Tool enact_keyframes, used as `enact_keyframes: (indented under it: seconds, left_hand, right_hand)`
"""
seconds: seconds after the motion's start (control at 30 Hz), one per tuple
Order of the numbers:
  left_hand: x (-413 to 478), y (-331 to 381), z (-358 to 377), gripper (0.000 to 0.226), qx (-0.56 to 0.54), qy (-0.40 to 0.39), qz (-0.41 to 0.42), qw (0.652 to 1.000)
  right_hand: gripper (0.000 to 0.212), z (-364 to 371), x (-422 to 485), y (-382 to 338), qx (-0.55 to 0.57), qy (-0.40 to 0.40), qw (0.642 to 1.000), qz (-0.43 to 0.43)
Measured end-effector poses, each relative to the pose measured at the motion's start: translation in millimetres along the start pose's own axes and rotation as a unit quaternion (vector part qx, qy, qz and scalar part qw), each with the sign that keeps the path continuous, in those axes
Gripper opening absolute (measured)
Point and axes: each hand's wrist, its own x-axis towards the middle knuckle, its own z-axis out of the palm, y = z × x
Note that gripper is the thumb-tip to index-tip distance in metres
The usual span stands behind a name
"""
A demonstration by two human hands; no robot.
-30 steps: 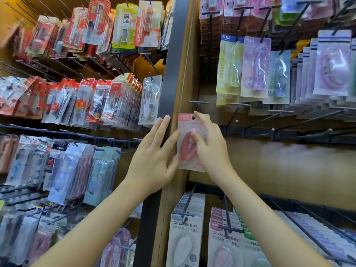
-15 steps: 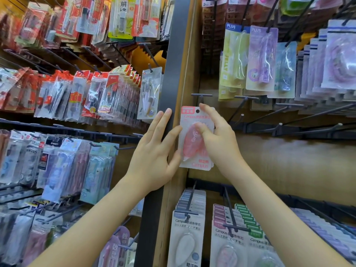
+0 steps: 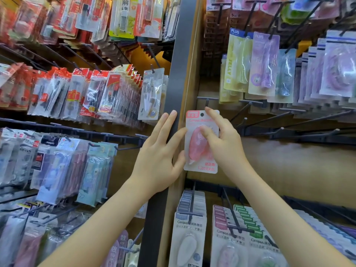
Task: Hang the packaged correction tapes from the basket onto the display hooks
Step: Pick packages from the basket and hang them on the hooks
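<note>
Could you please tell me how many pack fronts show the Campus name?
4: the pink correction tape pack held by the right hand; below, a white pack, a pink-topped pack and a green-topped pack, each fronting a row. Packs behind are hidden.

This is a stationery shop aisle. Wooden wall panels carry black display hooks (image 3: 269, 120), each loaded with rows of identical carded packets: red-carded packets (image 3: 96, 89) at upper left, correction tape packets (image 3: 190, 237) at lower middle, small number labels (image 3: 211, 8) at the top.
</note>
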Motion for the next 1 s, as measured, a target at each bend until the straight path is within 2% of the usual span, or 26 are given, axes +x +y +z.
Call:
enact_keyframes:
  seconds: [0.2,0.47,0.7,0.83,1.0]
  left_hand:
    - [1,0,-1,0.05,-0.001,0.0,0.003,1.0]
    - [1,-1,1,0.048,-0.007,0.004,0.007,1.0]
    - [1,0,1,0.047,-0.004,0.011,0.006,1.0]
    - [0,-2,0,0.048,0.0,0.008,0.013,1.0]
    - [0,-1,0,0.047,0.0,0.011,0.023,1.0]
  right_hand:
    - [0.044,3,-2,2,0.019,0.024,0.999,0.012]
    - [0.039,-3,-2,1,0.084,0.016,0.995,0.054]
    - [0.045,6,19,30,-0.03,-0.022,0.995,0.098]
    - [0.05,16,40,53,-0.133,-0.025,0.983,0.128]
    - [0.05,18,42,62,-0.199,-0.032,0.968,0.147]
